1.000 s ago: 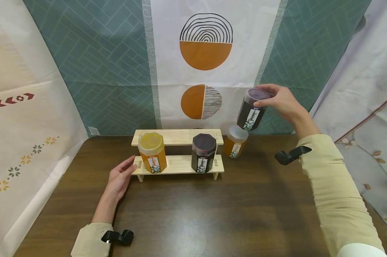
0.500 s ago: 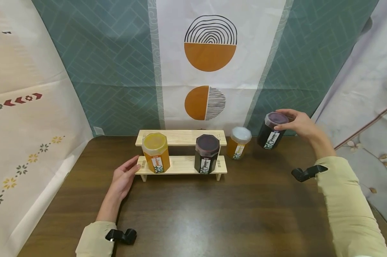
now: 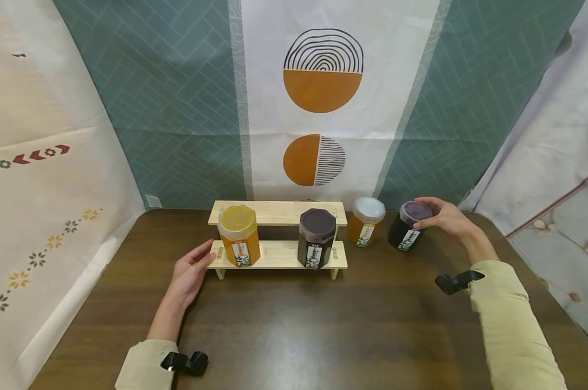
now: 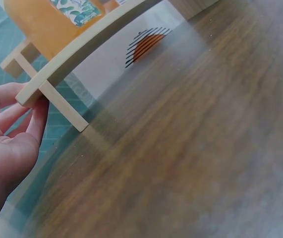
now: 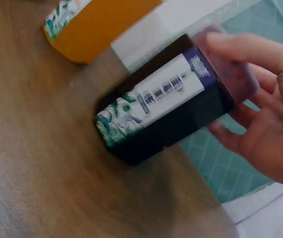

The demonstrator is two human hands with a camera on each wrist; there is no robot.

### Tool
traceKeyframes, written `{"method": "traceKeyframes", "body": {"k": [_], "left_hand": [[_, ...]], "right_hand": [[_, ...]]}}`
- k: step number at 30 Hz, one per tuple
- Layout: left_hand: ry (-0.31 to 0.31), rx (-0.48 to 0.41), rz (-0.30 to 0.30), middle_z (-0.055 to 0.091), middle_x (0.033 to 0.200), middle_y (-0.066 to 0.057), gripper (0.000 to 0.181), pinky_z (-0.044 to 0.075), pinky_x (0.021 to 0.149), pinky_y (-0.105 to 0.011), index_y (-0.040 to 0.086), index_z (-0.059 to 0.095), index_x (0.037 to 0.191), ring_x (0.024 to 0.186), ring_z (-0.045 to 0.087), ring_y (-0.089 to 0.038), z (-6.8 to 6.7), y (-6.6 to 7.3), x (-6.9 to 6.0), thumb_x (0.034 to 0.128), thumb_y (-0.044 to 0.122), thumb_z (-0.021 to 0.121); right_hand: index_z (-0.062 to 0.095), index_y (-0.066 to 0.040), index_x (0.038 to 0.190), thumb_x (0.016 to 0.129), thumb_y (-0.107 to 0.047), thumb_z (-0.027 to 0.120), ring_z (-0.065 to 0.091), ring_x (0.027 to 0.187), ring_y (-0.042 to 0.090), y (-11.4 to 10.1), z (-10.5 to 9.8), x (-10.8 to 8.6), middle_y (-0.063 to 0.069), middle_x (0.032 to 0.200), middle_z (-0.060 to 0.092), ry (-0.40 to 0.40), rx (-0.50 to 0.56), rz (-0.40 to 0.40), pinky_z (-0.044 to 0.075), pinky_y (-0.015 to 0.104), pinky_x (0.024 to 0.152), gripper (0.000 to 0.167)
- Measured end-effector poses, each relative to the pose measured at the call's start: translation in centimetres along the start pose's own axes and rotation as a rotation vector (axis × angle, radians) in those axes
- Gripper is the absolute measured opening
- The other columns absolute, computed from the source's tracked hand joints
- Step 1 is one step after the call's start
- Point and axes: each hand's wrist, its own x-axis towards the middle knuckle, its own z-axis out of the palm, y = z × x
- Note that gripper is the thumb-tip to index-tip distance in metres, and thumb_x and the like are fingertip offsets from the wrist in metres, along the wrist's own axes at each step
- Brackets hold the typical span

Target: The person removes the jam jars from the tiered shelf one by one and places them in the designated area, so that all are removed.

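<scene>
My right hand grips a dark jar by its purple lid, thumb in front and fingers behind. The jar is at the table's back right, its base at or just above the wood. My left hand holds the left end of the lower board of a two-tier wooden rack. In the left wrist view, fingers curl under the board's end. On that board stand a yellow-lidded orange jar at left and another dark jar at right.
A white-lidded amber jar stands on the brown table between the rack and the held jar. Behind the table hangs a green and white cloth. Patterned cloths line the left and right sides.
My right hand has carried the dark jar right and down, from raised above the amber jar to table level on its right. The left hand stays on the rack; the view has shifted slightly.
</scene>
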Motion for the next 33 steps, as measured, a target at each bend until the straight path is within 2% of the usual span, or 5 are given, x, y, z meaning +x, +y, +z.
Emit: {"method": "traceKeyframes", "body": {"k": [9,13,18,22,33], "left_hand": [[-0.001,-0.018,0.0,0.047,0.128,-0.001,0.059,0.042,0.093,-0.016,-0.009,0.032,0.146,0.113,0.049,-0.007,-0.3,0.2,0.0,0.0949,0.003,0.06],[-0.008,-0.014,-0.011,0.048,0.125,0.001,0.059,0.043,0.092,-0.017,-0.01,0.03,0.146,0.113,0.049,-0.006,-0.2,0.0,0.0,0.0957,0.003,0.059],[-0.011,-0.013,-0.018,0.049,0.125,0.002,0.059,0.043,0.092,-0.017,-0.01,0.03,0.146,0.113,0.05,-0.005,-0.2,-0.1,0.0,0.0958,0.003,0.059],[-0.009,-0.008,-0.03,0.045,0.13,-0.002,0.06,0.042,0.093,-0.016,-0.009,0.029,0.147,0.113,0.049,-0.005,-0.1,0.0,0.0,0.096,0.003,0.058],[0.0,-0.023,-0.043,0.045,0.129,-0.001,0.06,0.042,0.092,-0.016,-0.009,0.029,0.147,0.112,0.049,-0.005,0.0,0.2,-0.2,0.0959,0.003,0.059]], "right_hand": [[0.021,0.005,0.15,0.086,-0.01,0.071,0.031,0.134,0.033,-1.7,-0.4,0.0,0.027,0.15,0.027,-0.123,-0.046,0.0,0.036,0.028,0.101,0.082],[0.021,0.001,0.152,0.092,-0.021,0.067,0.015,0.141,0.041,-2.7,-0.4,-0.5,0.024,0.154,0.022,-0.016,-0.049,0.001,0.019,0.06,0.108,0.079],[0.033,0.0,0.148,0.095,-0.032,0.062,0.028,0.136,0.042,-5.1,0.4,-1.5,0.023,0.149,0.033,0.149,-0.106,-0.064,0.027,0.06,0.105,0.069],[0.035,-0.001,0.148,0.096,-0.028,0.061,0.036,0.133,0.04,-7.5,2.3,-2.0,0.021,0.148,0.037,0.166,-0.077,-0.125,0.032,0.057,0.103,0.064],[0.035,0.004,0.145,0.092,-0.008,0.064,0.035,0.134,0.039,-12.2,11.5,-2.0,0.021,0.146,0.039,-0.076,0.19,-0.271,0.029,0.05,0.109,0.061]]}}
